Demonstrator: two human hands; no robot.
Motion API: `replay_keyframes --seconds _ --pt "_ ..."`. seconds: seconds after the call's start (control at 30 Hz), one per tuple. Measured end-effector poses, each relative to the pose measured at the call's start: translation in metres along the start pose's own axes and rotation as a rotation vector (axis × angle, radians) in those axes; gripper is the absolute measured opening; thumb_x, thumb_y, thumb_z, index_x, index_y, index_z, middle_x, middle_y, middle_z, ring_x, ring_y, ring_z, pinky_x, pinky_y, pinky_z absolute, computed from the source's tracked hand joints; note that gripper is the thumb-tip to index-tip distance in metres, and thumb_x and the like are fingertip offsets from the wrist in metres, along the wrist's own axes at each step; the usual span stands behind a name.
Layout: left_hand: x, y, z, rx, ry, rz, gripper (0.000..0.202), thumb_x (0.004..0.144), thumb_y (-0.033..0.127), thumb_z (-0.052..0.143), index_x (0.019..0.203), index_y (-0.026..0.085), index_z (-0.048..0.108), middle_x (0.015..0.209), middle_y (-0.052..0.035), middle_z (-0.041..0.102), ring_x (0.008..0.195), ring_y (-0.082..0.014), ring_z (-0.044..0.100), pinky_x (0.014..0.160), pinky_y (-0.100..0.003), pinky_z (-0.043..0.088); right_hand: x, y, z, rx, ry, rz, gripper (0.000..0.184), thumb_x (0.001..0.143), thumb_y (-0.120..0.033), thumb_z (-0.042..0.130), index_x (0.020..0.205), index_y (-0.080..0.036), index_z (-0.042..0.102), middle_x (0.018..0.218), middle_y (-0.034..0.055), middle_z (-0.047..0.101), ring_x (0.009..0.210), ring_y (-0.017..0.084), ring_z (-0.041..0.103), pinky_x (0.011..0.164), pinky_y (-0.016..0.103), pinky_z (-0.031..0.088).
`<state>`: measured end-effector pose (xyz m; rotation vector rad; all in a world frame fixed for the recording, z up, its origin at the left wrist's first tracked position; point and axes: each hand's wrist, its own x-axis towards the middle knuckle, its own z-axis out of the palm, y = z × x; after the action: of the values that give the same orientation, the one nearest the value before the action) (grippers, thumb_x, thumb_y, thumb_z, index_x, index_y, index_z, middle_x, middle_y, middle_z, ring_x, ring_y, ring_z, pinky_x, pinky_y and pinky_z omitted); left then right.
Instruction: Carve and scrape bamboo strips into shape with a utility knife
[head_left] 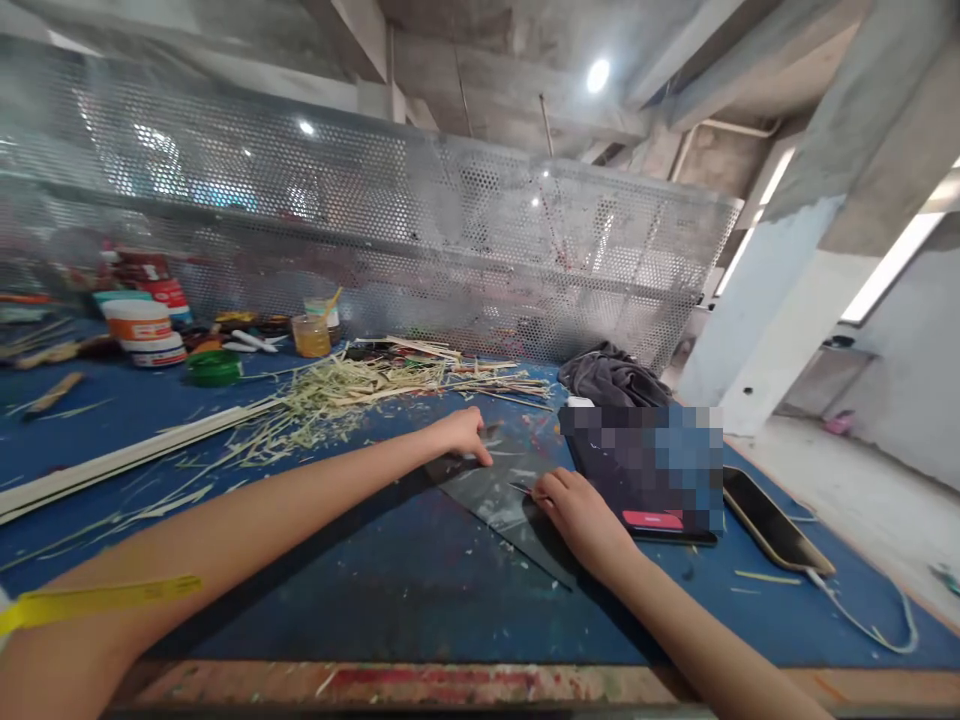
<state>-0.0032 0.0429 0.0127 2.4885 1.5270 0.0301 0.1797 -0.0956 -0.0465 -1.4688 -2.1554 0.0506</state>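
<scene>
A blue worktop (315, 600) is filling most of the view, backed by a perforated metal screen (450, 230). Across its middle, a wide litter of pale strips and shavings (352, 385) is lying, which suggests a good deal of splitting or trimming is already done; a long flat strip (127, 455) is running out toward the left edge, still whole.

Nearer the person, a clear triangular sheet (495, 500) is lying flat on the worktop, and both hands are working on it. The left hand (461, 432) is reaching across with fingers curled down, pressing on the sheet's far corner; it seems to be pinning the sheet rather than gripping anything. The right hand (577, 515) is resting on the sheet's near-right side, fingers pinched narrowly around a thin dark tool (521, 489), its tip touching the sheet. What the tool is I cannot tell. Judging from this, the marking or cutting here is under way, not finished: no cut piece is showing beside the sheet.

Just right of the hands, a dark tablet (637, 515) and a phone (776, 520) with a cable are lying. At the back left, paint tubs (142, 330), a green lid (214, 367) and a small amber jar (311, 335) are standing, and a grey cloth (611, 378) is bunched up.
</scene>
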Motion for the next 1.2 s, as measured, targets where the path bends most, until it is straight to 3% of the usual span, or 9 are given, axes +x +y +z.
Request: replay_keyframes --seconds 0.2,0.4,0.53,0.67,0.8,0.87,0.93,1.07,1.2 --pt "-0.016 -0.009 -0.024 0.033 0.045 0.09 0.029 0.067 0.036 0.077 0.081 0.013 0.065 0.079 -0.0013 0.068 0.074 -0.0153 0.063 0.069 -0.028 0.048 -0.004 0.007 -0.012 0.02 0.134 0.001 0.012 0.09 -0.014 0.045 0.087 -0.021 0.055 0.089 0.0053 0.057 0.079 0.019 0.057 0.072 0.029 0.044" --pt "-0.058 -0.07 -0.127 0.117 0.761 -0.051 0.05 0.098 0.035 0.015 0.129 0.007 0.043 0.134 -0.0088 0.045 0.131 -0.0272 0.028 0.096 -0.041 0.027 -0.004 0.018 -0.028 0.094 0.368 0.035 0.011 0.094 -0.025 0.04 0.091 -0.022 0.049 0.088 0.0039 0.055 0.077 0.016 0.055 0.07 0.027 0.043" --pt "-0.071 -0.068 -0.14 0.109 0.92 0.019 0.049 0.093 0.035 0.028 0.133 0.01 0.041 0.14 -0.0062 0.04 0.133 -0.0277 0.026 0.095 -0.044 0.024 -0.001 0.017 -0.032 0.122 0.436 0.039 0.009 0.091 -0.025 0.042 0.089 -0.023 0.05 0.085 0.0029 0.055 0.075 0.016 0.053 0.069 0.027 0.042" --pt "-0.097 -0.02 -0.078 -0.118 0.739 0.187 0.046 0.083 0.045 0.05 0.121 0.019 0.054 0.1 -0.004 0.067 0.091 -0.0202 0.062 0.079 -0.034 0.045 -0.001 0.026 -0.041 0.133 0.533 0.086 0.01 0.091 -0.029 0.043 0.089 -0.023 0.05 0.086 0.003 0.055 0.075 0.016 0.053 0.069 0.028 0.042" --pt "-0.134 0.025 -0.003 -1.124 -0.045 0.173 0.056 0.076 0.057 0.058 0.117 0.02 0.049 0.097 -0.0065 0.068 0.081 -0.0219 0.066 0.07 -0.034 0.053 -0.004 0.048 -0.052 0.147 0.66 0.193 0.014 0.09 -0.034 0.045 0.088 -0.021 0.05 0.083 0.0021 0.056 0.067 0.015 0.052 0.063 0.028 0.042" --pt "-0.143 0.034 0.019 -1.055 -0.446 0.33 0.048 0.071 0.056 0.065 0.1 0.018 0.058 0.094 -0.0062 0.069 0.082 -0.0232 0.065 0.072 -0.033 0.053 -0.005 0.057 -0.056 0.163 0.708 0.249 0.016 0.089 -0.036 0.047 0.088 -0.021 0.05 0.08 0.0011 0.055 0.062 0.014 0.051 0.06 0.028 0.042" --pt "-0.142 0.038 0.027 -0.781 -0.625 0.678 0.038 0.08 0.051 0.058 0.097 0.018 0.063 0.1 -0.0072 0.068 0.092 -0.0253 0.064 0.085 -0.036 0.05 -0.005 0.062 -0.058 0.185 0.73 0.29 0.017 0.089 -0.037 0.047 0.088 -0.021 0.049 0.077 0.0002 0.056 0.06 0.013 0.051 0.059 0.027 0.042" --pt "-0.112 0.03 0.023 -0.362 -0.412 1.008 0.036 0.093 0.036 0.04 0.126 0.026 0.051 0.128 -0.0049 0.057 0.121 -0.0227 0.05 0.116 -0.04 0.014 -0.005 0.062 -0.059 0.212 0.717 0.319 0.018 0.087 -0.038 0.049 0.087 -0.021 0.05 0.077 0.0006 0.057 0.06 0.013 0.052 0.058 0.027 0.042" --pt "-0.07 -0.017 -0.005 -0.054 0.035 0.565 0.031 0.087 0.031 0.047 0.115 0.03 0.059 0.114 -0.0007 0.065 0.102 -0.019 0.059 0.095 -0.028 0.043 -0.007 0.061 -0.06 0.222 0.707 0.322 0.019 0.086 -0.039 0.05 0.089 -0.02 0.051 0.084 0.0028 0.057 0.064 0.014 0.054 0.06 0.029 0.043"
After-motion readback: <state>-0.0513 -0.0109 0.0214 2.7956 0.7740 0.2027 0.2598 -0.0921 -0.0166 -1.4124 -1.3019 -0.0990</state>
